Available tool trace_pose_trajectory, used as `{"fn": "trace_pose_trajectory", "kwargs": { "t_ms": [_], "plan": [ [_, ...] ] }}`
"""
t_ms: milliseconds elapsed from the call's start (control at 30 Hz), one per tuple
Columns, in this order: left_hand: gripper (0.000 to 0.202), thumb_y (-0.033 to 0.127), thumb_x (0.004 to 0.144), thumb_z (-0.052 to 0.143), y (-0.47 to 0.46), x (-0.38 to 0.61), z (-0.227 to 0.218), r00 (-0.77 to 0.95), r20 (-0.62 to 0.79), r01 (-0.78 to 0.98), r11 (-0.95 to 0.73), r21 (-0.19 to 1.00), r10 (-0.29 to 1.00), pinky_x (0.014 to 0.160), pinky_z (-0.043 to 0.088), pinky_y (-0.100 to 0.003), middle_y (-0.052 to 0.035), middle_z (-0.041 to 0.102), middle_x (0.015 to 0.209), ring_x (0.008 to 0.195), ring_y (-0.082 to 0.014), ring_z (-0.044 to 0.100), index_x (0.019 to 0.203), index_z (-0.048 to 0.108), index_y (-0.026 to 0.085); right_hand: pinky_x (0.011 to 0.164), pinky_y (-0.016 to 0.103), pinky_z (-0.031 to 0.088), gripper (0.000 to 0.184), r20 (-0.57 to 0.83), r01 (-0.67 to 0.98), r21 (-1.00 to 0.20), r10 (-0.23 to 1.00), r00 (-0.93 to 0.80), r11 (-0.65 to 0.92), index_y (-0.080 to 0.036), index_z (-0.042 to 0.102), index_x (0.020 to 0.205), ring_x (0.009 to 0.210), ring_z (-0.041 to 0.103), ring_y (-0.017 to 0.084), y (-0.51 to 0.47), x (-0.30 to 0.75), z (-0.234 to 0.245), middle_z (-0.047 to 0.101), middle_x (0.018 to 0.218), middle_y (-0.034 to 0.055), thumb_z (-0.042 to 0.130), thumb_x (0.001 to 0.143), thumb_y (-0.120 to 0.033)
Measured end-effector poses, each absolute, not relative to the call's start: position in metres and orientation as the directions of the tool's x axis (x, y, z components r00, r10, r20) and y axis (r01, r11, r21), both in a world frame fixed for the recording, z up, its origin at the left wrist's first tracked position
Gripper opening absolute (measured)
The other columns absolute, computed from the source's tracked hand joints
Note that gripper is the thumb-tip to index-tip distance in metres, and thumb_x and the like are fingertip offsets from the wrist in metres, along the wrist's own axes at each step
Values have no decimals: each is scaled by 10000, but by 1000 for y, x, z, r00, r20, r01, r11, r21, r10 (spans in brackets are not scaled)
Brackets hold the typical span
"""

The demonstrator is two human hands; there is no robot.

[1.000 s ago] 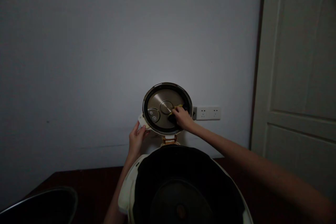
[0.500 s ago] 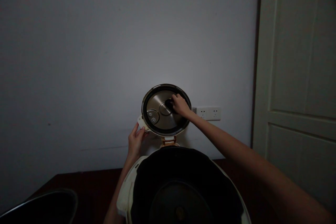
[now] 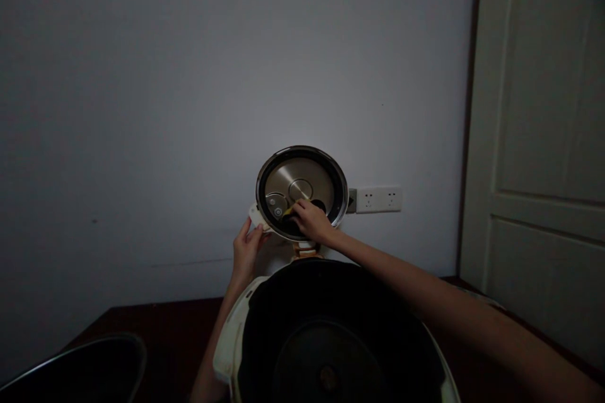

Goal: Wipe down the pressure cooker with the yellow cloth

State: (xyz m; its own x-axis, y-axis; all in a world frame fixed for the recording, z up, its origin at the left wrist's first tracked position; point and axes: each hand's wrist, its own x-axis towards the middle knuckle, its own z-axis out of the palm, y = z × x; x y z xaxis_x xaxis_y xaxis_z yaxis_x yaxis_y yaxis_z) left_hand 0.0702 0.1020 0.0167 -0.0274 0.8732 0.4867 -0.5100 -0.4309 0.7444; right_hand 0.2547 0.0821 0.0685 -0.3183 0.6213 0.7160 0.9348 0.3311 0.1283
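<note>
The round lid (image 3: 307, 171) of a white electric cooker stands raised on its hinge, its brushed-metal inner side facing me. My left hand (image 3: 246, 252) is closed on the lid's white tab (image 3: 256, 216) at the lower left. Against the lower part of the lid, my right hand (image 3: 309, 220) pinches a small dark and yellow sponge (image 3: 289, 210), mostly covered by the fingers. Just left of it is the small round valve cover (image 3: 276, 204). Below the hands, the cooker body (image 3: 230, 346) gapes open, with a dark, deep interior.
A dark bowl-like vessel (image 3: 80, 362) with a shiny rim sits at the lower left on the dark red table (image 3: 165, 315). The wall behind carries a white socket panel (image 3: 378, 199) right of the lid. A pale door (image 3: 543, 138) stands at the right.
My right hand has moved down and slightly left across the lid's inner side, from near its centre to its lower part. My left hand keeps its hold on the tab.
</note>
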Motion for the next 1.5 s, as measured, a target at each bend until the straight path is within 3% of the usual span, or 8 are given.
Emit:
{"fn": "trace_pose_trajectory", "kwargs": {
  "t_ms": [300, 400, 567, 667, 900, 1267, 1500],
  "plan": [
    [599, 239, 761, 683, 103, 70, 15, -30, 485, -498, -434, 751, 874, 779, 551, -295, -120, 694, 1106, 845, -180, 684, 1322, 508, 121, 754, 267, 422, 105, 773, 928, -208, 634, -37, 309, -198, 657, 884, 869, 591, 178, 94, 269, 87, 635, 925, 31, 682, 793, -244],
    [592, 234, 763, 680, 104, 70, 15, -37, 480, -503, -431, 749, 876, 776, 553, -292, -124, 694, 1106, 856, -185, 684, 1316, 511, 107, 750, 267, 423, 139, 787, 901, -247, 616, -28, 356, -201, 668, 926, 851, 583, 163, 95, 258, 89, 617, 945, 34, 676, 809, -275],
    [600, 217, 776, 667, 105, 70, 15, -37, 465, -505, -418, 755, 885, 794, 555, -303, -104, 718, 1040, 866, -184, 689, 1340, 487, 119, 842, 287, 434, 216, 826, 817, -73, 495, -272, 572, -181, 645, 970, 962, 541, 169, 97, 232, 85, 558, 1023, 49, 688, 811, -320],
    [582, 212, 782, 662, 105, 70, 15, -36, 458, -508, -411, 757, 888, 798, 556, -310, -98, 721, 1035, 881, -189, 689, 1333, 496, 129, 875, 309, 431, 154, 817, 837, 12, 477, -323, 547, -178, 638, 937, 1008, 513, 185, 98, 226, 90, 549, 1032, 59, 673, 822, -273],
    [552, 227, 786, 658, 107, 70, 13, -5, 464, -515, -400, 758, 886, 747, 556, -270, -105, 695, 1114, 866, -179, 688, 1313, 518, 139, 799, 299, 451, 89, 750, 923, 54, 595, -289, 381, -183, 659, 883, 968, 540, 207, 96, 223, 111, 577, 1030, 72, 616, 807, -203],
    [573, 215, 772, 684, 106, 70, 15, -16, 433, -527, -376, 762, 901, 746, 552, -276, -100, 714, 1050, 814, -167, 690, 1316, 519, 141, 758, 289, 439, 114, 788, 956, 54, 576, -217, 287, -151, 651, 899, 954, 538, 219, 99, 246, 137, 585, 1022, 94, 598, 798, -153],
    [625, 217, 767, 689, 105, 70, 15, -23, 443, -532, -386, 754, 896, 752, 553, -276, -111, 721, 1024, 824, -171, 690, 1349, 480, 120, 851, 288, 426, 86, 741, 871, 150, 530, -412, 468, -155, 621, 857, 961, 533, 188, 95, 254, 104, 569, 999, 69, 633, 787, -106]
  ]
}}
